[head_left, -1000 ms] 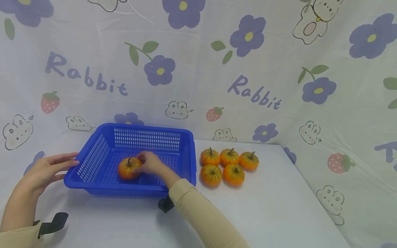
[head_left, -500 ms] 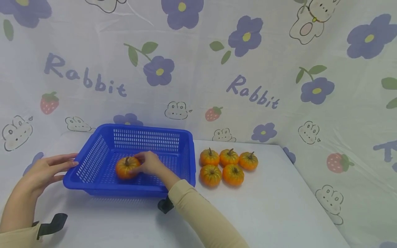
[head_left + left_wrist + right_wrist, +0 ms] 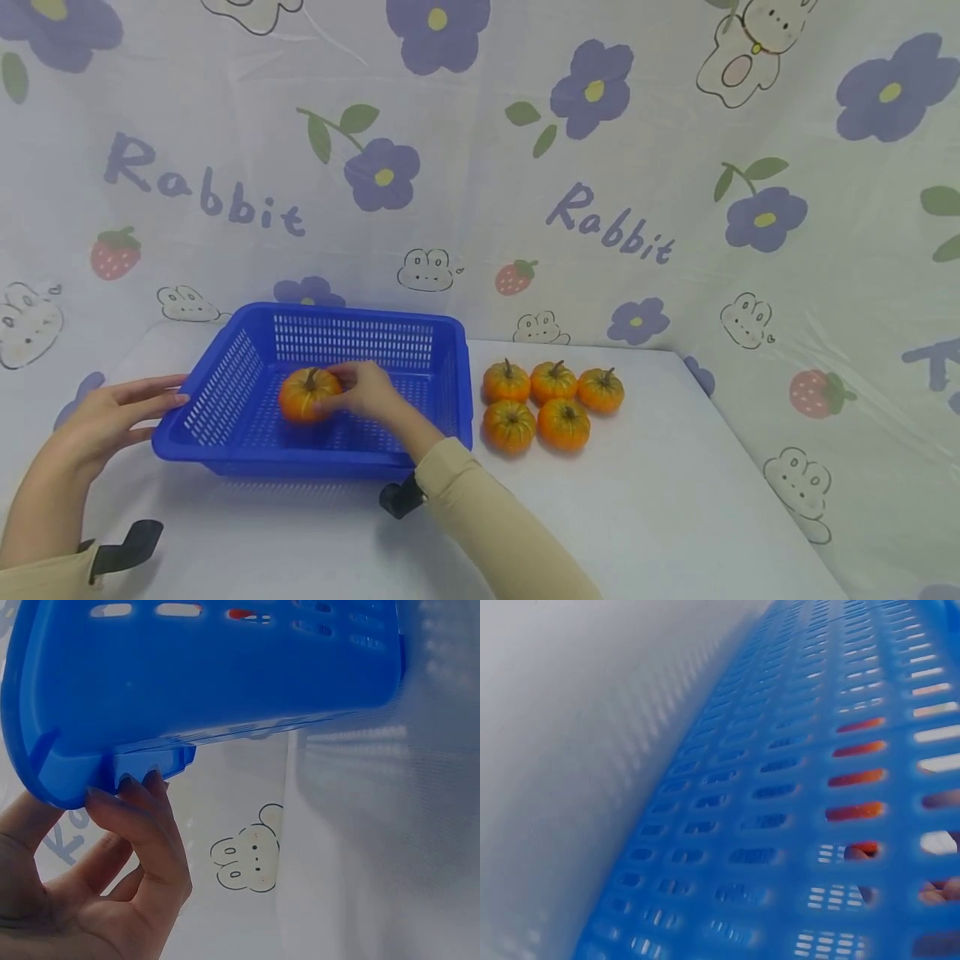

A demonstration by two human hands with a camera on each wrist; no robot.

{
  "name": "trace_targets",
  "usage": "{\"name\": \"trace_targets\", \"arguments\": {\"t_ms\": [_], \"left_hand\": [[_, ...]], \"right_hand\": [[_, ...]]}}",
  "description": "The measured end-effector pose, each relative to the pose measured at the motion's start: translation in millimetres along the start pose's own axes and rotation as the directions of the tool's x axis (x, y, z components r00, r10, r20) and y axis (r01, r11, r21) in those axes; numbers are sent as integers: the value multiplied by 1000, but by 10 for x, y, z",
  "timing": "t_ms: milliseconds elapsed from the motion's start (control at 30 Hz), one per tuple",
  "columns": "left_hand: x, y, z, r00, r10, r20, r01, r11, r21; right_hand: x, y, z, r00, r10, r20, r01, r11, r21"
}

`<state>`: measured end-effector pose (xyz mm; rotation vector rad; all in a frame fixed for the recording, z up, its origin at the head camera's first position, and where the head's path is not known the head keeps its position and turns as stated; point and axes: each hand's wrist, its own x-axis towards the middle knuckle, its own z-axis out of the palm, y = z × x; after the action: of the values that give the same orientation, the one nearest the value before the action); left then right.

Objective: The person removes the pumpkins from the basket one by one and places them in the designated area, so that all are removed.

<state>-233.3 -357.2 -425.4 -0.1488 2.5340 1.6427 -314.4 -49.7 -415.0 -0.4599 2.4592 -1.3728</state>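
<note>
A blue plastic basket (image 3: pixel 247 454) with slotted walls stands on the white table. My left hand (image 3: pixel 101 421) holds its left rim; in the left wrist view the fingertips (image 3: pixel 154 780) bend against the ledge under that rim. Inside the basket, my right hand (image 3: pixel 367 392) grips a small orange pumpkin (image 3: pixel 303 400) from its right side, thumb in front and fingers behind. The pumpkin appears slightly above the basket floor, stem up. The right wrist view shows mostly the slotted wall, with orange pumpkin skin (image 3: pixel 855 778) and bits of fingers through the slots.
Right of the basket, several more pumpkins (image 3: pixel 564 425) sit close together in two rows on the table (image 3: pixel 675 500). A patterned cloth (image 3: pixel 465 167) hangs behind and along the right side. Each wrist carries a black mount (image 3: pixel 131 546).
The pumpkin in my right hand has moved a little left and then up from the basket floor. My left hand stays at the rim. The pumpkins outside have not moved.
</note>
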Motion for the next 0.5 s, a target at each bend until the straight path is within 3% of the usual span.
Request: {"name": "trace_targets", "arguments": {"t_ms": [500], "left_hand": [[-8,-10,3,1000,8,-7,-8,1000,3]], "right_hand": [[-195,5,-229,999,-43,4,42,995,88]]}}
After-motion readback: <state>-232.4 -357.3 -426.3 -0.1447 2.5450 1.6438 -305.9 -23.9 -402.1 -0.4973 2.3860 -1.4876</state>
